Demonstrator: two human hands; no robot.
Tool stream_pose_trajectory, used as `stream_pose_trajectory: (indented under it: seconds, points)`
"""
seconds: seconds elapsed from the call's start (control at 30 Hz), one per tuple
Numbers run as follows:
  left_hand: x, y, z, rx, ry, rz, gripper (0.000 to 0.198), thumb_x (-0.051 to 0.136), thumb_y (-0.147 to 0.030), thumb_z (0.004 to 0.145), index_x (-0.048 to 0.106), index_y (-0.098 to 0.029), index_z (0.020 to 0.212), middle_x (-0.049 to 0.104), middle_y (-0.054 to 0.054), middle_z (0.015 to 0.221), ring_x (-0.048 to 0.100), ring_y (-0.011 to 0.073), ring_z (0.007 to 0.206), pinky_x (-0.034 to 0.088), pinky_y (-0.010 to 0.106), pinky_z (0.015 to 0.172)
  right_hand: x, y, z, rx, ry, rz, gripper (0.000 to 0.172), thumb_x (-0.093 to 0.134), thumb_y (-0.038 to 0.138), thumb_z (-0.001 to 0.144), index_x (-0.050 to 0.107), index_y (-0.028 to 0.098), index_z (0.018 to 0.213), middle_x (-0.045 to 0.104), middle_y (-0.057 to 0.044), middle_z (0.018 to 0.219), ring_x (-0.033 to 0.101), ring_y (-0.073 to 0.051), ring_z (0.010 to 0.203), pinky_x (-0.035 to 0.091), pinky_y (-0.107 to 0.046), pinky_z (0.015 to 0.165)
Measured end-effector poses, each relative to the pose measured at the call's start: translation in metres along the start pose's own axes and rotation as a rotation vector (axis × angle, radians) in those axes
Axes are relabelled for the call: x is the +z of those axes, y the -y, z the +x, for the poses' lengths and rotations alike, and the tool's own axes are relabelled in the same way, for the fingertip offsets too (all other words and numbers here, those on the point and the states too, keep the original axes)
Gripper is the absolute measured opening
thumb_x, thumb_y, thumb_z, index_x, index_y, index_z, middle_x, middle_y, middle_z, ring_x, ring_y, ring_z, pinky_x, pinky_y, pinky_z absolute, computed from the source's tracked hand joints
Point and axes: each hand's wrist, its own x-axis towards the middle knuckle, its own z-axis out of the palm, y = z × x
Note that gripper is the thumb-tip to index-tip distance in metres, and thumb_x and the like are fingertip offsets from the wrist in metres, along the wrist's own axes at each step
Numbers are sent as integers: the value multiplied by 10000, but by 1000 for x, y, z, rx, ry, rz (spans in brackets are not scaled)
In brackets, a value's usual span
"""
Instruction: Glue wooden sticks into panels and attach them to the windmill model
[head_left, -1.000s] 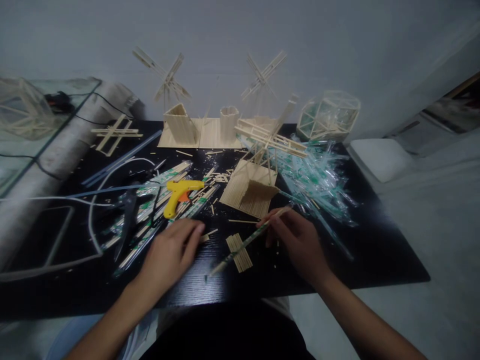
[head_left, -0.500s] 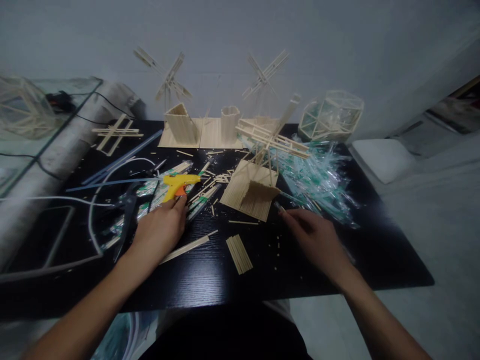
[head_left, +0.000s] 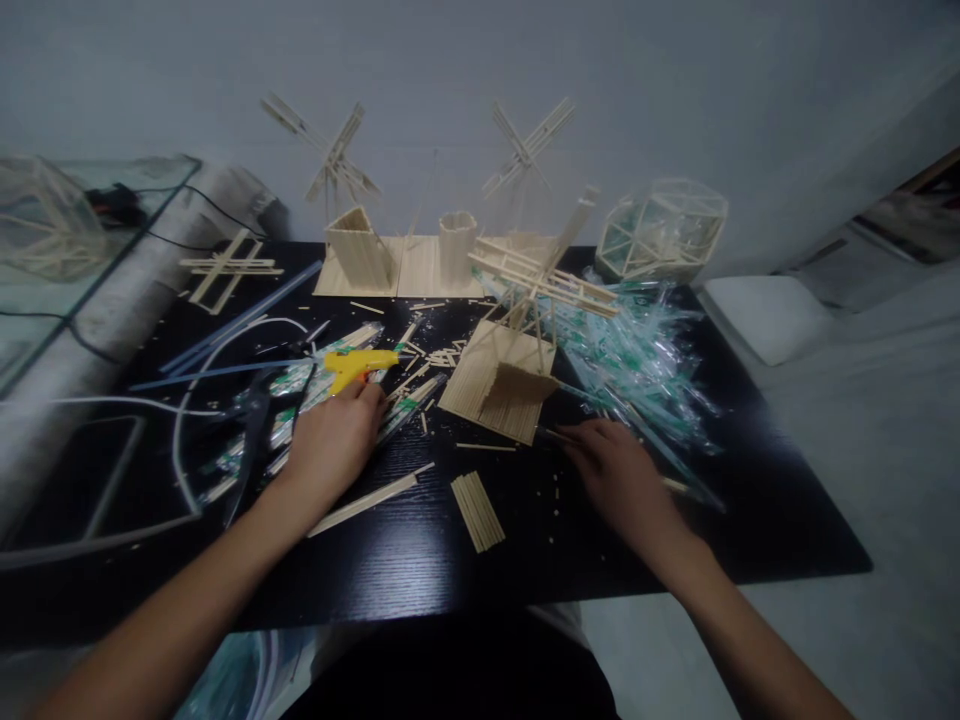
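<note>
My left hand is closed round the handle of a yellow glue gun, whose nozzle points right; a glue stick sticks out of its back. Low over the table, my right hand has its fingers pinched together. A thin, pale piece shows at its fingertips, too small and blurred to name. Just left of those fingers lies a square base of thin wooden sticks. It carries a small upright stick wall and a stick frame with windmill-like blades. A flat bundle of sticks lies between my hands.
Clear plastic wrappers pile up at the right. Two stick towers stand on bases at the back, near crossed-blade frames. A white cable loops at the left. The black table's front edge runs before me.
My right hand has lowered slightly, and its fingertips have turned more toward the stick base. The left hand has shifted a little up and right, covering more of the glue gun's handle.
</note>
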Motion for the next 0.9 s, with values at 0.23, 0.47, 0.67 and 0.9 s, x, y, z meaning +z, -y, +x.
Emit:
stream_pose_trajectory:
  seconds: [0.23,0.47,0.67,0.9]
  points:
    - [4,-3,0,13,30,41,400,274,-160,1016,603,-30,1204,666,244,1138,735,346,920,560,411,691,4,4,1,-30,-40,20,213,574,200,981,742,198,1111,707,-130,1039,664,-314,995,574,-501,885]
    - [0,2,-5,24,5,2,357,296,-235,1053,591,-78,1179,672,196,1116,721,320,940,542,389,702,3,8,2,-57,-70,28,193,592,192,979,729,181,1114,705,-138,1087,661,-318,1036,563,-518,918]
    - [1,7,-18,123,-93,-183,313,396,-405,1064,618,-184,1066,670,108,1091,689,279,966,525,358,736,4,18,3,-107,-82,96,165,605,207,995,720,210,1113,701,-119,1099,663,-295,1049,564,-492,926]
    - [12,0,-18,135,-75,-201,300,430,-412,1057,619,-181,1072,657,115,1102,681,286,981,543,368,748,5,25,5,-128,-85,135,166,612,192,985,728,214,1101,710,-119,1089,675,-291,1038,576,-481,901]
